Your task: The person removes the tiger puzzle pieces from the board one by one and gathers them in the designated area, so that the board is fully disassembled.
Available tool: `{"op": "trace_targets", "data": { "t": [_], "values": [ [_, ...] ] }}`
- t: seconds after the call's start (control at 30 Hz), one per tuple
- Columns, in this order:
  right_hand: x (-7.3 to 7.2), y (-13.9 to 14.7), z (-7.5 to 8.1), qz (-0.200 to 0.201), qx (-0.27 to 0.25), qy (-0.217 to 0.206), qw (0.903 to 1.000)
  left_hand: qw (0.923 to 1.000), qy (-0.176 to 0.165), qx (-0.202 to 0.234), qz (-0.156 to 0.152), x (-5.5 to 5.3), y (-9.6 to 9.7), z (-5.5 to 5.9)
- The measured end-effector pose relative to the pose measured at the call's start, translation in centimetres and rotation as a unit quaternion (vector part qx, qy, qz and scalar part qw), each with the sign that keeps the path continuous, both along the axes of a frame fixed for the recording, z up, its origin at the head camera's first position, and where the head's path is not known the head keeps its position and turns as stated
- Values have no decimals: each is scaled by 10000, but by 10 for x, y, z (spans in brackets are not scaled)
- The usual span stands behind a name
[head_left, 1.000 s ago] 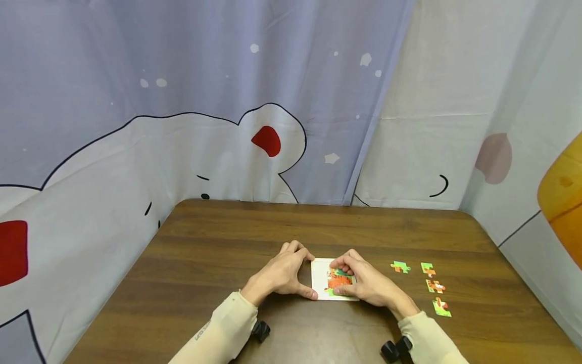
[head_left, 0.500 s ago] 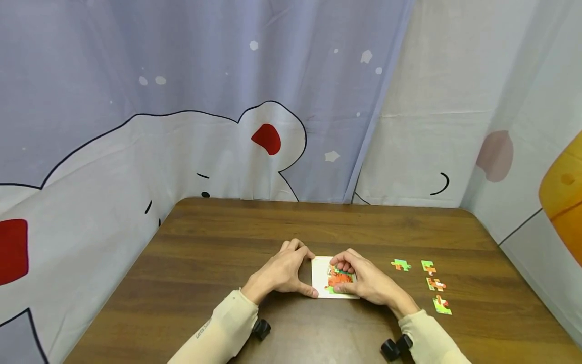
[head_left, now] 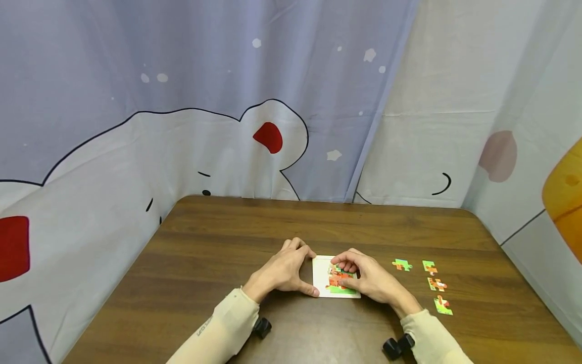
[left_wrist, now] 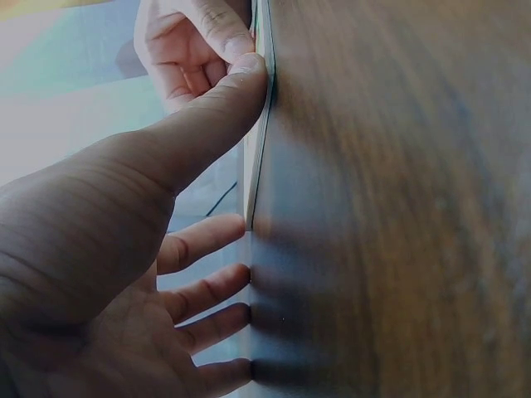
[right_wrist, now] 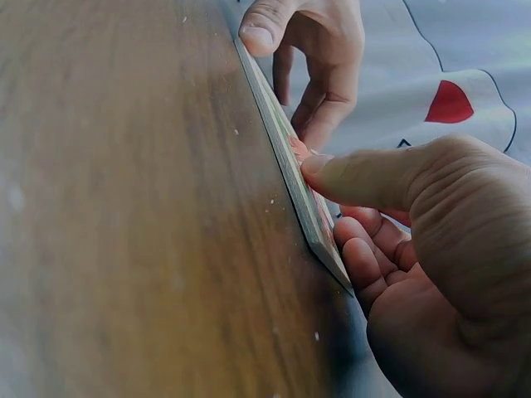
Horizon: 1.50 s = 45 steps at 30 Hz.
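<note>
A small pale puzzle board [head_left: 321, 277] lies on the table, with joined jigsaw pieces [head_left: 340, 290] in orange and green covering its right part. My left hand [head_left: 285, 269] holds the board at its left side, thumb at the near corner and index finger at the far one. In the left wrist view, the other left fingers [left_wrist: 217, 329] reach down to the tabletop. My right hand [head_left: 376, 281] bends over the joined pieces. Its thumb [right_wrist: 340, 177] rests on the orange part, while its index fingertip is near their far edge. The right hand covers part of the picture.
Several loose jigsaw pieces lie to the right: a green and orange one [head_left: 402, 265] and a column with a top piece [head_left: 429, 267], a middle piece [head_left: 437, 284] and a lower piece [head_left: 443, 305]. The brown wooden table [head_left: 218, 242] ends at a printed curtain [head_left: 218, 151].
The right thumb has slid up from the green near edge of the joined pieces onto the orange part. The left hand keeps its hold, and the loose pieces stay put.
</note>
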State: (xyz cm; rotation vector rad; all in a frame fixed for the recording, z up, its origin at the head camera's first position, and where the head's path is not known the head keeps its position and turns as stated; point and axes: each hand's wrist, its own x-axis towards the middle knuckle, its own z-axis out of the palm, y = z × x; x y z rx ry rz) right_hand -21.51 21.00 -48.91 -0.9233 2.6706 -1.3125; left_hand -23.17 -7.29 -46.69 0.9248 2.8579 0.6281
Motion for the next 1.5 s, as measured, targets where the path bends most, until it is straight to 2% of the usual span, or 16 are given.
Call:
{"op": "trace_targets", "data": {
  "t": [0.4, 0.63, 1.1, 1.5],
  "values": [
    [-2, 1, 0, -189, -239, -432, 9986, 9999, 38, 72, -68, 0, 0, -1],
    [-5, 3, 2, -132, -391, -526, 9978, 10000, 36, 64, -39, 0, 0, -1],
    [-6, 21, 14, -202, -519, -231, 9982, 10000, 8, 48, -7, 1, 0, -2],
    [-8, 59, 36, -721, -785, 1, 9943, 10000, 71, 13, -9, 2, 0, -2]
  ]
}}
